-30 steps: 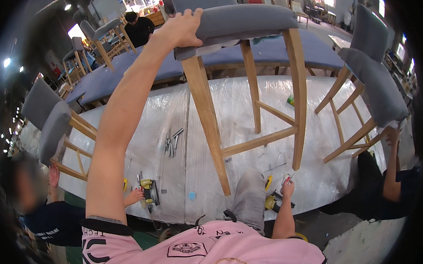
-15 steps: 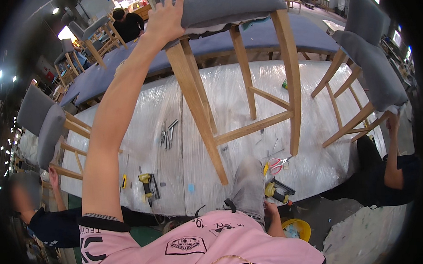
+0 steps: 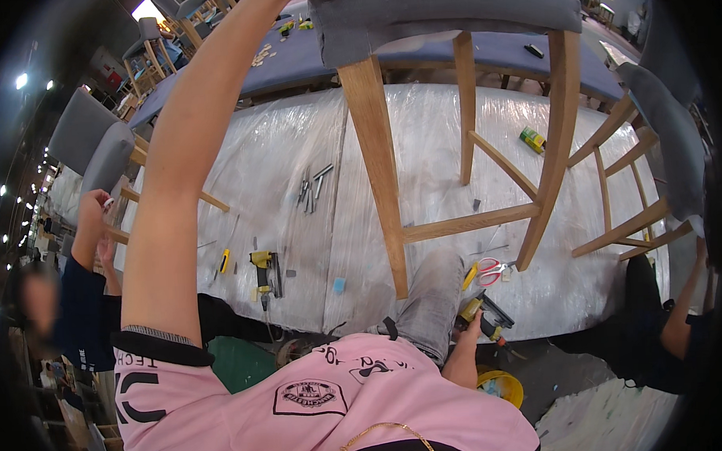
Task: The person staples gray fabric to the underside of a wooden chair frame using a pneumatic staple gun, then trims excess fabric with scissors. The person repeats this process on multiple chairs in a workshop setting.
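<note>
Chair on desk; left hand out of frame, grip unknown; right hand clenched round nailer

Plastic-wrapped workbench carrying chair, drill, scissors

On the plastic-covered table, you can see one small green and yellow box lying far on your right side, behind the chair legs. On your pink shirt there is a dark shield-shaped badge at the chest.
</note>
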### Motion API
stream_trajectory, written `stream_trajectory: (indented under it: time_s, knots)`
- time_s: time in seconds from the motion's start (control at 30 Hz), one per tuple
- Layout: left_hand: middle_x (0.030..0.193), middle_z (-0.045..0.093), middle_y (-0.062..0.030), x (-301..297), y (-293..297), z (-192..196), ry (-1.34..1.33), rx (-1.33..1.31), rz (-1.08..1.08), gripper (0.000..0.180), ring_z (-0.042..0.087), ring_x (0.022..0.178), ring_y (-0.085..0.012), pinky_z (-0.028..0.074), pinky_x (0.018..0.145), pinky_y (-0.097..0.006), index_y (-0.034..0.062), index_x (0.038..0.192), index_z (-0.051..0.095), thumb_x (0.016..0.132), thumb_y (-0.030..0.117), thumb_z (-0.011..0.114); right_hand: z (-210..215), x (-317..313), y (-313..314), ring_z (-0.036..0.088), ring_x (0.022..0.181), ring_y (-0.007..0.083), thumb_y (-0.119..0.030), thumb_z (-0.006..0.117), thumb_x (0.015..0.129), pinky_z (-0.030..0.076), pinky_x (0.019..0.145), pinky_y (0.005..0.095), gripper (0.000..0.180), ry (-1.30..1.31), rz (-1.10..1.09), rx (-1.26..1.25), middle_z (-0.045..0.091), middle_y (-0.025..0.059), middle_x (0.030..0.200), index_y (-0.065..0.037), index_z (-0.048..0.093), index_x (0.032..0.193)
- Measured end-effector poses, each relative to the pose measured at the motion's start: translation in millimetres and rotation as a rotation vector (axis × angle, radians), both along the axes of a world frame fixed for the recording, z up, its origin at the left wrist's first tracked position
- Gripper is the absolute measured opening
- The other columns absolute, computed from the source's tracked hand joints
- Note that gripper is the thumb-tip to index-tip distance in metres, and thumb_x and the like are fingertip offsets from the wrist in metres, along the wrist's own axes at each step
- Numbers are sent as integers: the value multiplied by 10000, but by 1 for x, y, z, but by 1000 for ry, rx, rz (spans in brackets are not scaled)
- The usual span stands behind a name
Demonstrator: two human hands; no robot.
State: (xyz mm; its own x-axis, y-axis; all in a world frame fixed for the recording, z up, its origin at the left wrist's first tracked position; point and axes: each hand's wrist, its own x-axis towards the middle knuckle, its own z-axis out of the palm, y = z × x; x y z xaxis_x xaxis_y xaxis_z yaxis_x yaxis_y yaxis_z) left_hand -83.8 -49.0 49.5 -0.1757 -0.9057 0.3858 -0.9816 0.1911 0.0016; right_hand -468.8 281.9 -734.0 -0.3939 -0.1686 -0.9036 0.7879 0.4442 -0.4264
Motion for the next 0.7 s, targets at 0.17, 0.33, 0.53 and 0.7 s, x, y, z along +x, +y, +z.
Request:
stream_trajectory:
  time_s: [0.17,0.33,0.53,0.7]
  knots:
    - [1498,530,-243,3,5,0,109,272,-268,972,485,1404,-349,363,1173,-425,21,1507,491,913,789,520,4,-29,8,605,774,147,-598,748,827,512,622,344,510,-255,73,-311,648,-4,825,-160,677,1079]
    - [1453,559,-264,0,21,-4,-48,169,-259,915,524,1362,-364,422,1124,-440,25,1498,474,922,727,583,50,-42,8,552,732,118,-562,737,811,423,687,308,470,-152,44,-376,641,-26,910,-190,653,1085]
    - [1366,551,-287,12,64,-17,-358,-164,-388,1009,607,1206,-422,495,1036,-456,-59,1524,342,893,660,660,134,-20,38,686,969,209,-520,671,862,571,694,391,512,-65,-138,-803,690,23,1210,-193,634,1254]
    - [1336,514,-314,-8,71,-31,-619,-256,-240,1004,636,1082,-458,565,910,-453,-97,1537,254,907,551,691,225,-25,24,708,913,261,-540,611,916,630,730,471,613,-248,-63,-1229,700,66,1153,-153,588,1392]
